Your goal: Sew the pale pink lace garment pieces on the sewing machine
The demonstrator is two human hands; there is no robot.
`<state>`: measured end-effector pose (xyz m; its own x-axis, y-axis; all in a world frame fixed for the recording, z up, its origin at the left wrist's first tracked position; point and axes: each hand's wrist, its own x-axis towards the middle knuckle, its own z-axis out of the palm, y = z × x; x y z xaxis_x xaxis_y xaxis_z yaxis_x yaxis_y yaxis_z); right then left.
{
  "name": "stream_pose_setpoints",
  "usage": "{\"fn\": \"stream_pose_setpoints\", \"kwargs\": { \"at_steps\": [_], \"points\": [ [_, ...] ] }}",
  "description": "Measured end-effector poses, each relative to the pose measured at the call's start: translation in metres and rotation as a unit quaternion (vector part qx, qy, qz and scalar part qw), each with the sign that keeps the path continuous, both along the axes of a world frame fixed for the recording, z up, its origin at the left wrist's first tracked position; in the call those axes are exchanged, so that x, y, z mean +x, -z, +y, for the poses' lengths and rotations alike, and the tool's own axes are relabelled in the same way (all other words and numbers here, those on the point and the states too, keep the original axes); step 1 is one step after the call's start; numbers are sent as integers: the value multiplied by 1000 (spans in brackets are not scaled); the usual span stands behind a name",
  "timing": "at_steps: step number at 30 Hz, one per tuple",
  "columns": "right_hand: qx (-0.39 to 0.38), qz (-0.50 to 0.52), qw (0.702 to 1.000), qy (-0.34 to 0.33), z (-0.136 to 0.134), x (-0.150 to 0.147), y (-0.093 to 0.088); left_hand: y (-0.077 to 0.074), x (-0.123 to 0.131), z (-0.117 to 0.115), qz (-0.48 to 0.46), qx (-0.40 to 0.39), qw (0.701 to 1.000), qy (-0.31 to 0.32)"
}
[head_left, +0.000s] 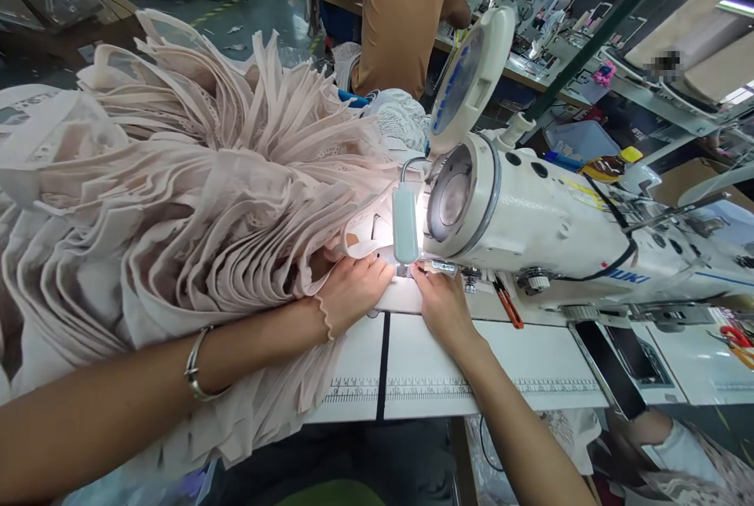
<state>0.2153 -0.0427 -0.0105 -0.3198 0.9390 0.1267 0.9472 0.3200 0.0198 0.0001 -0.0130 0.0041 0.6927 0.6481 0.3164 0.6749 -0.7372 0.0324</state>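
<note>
A white sewing machine [554,215] stands before me, its needle area lit and partly hidden behind a pale green lamp [404,227]. Under the lamp, a strip of pale beige fabric [401,296] lies at the needle area. My left hand [360,284] is closed on the fabric's left part, fingers together, with a bracelet and a beaded band on that arm. On the right side, my right hand [443,303] pinches the fabric near the presser foot, which is mostly hidden. A large heap of pale beige garment pieces [200,215] rises beside and behind my left arm.
Orange-handled thread snips [507,302] lie right of my right hand. Farther right are a phone [609,368] and red-and-orange-handled scissors [736,339]. A ruler strip [518,386] runs along the table's front edge. A co-worker [400,11] sits ahead; thread cones [683,27] stand upper right.
</note>
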Motion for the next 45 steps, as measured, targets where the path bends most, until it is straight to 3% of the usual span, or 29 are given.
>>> {"fn": "stream_pose_setpoints", "kwargs": {
  "at_steps": [5, 11, 23, 31, 38, 45],
  "points": [
    [-19, -2, 1000, 18, -2, -7, -2, -2, -5, -8, 11, 105, 993, 50],
    [-23, -5, 1000, 17, -2, -9, -4, -2, -1, -10, 36, 95, 992, 71],
    [8, -19, 1000, 7, -1, -9, -4, -1, 0, -14, 73, 98, 991, 49],
    [-19, -10, 1000, 11, 2, -9, -8, -3, -1, -14, 82, 97, 991, 47],
    [-123, -6, 990, 69, 6, -7, -11, 0, -2, -16, 88, 101, 990, 38],
    [-83, 57, 994, 52, 11, -17, -8, 1, 2, -18, 88, 112, 990, 2]
  ]
}}
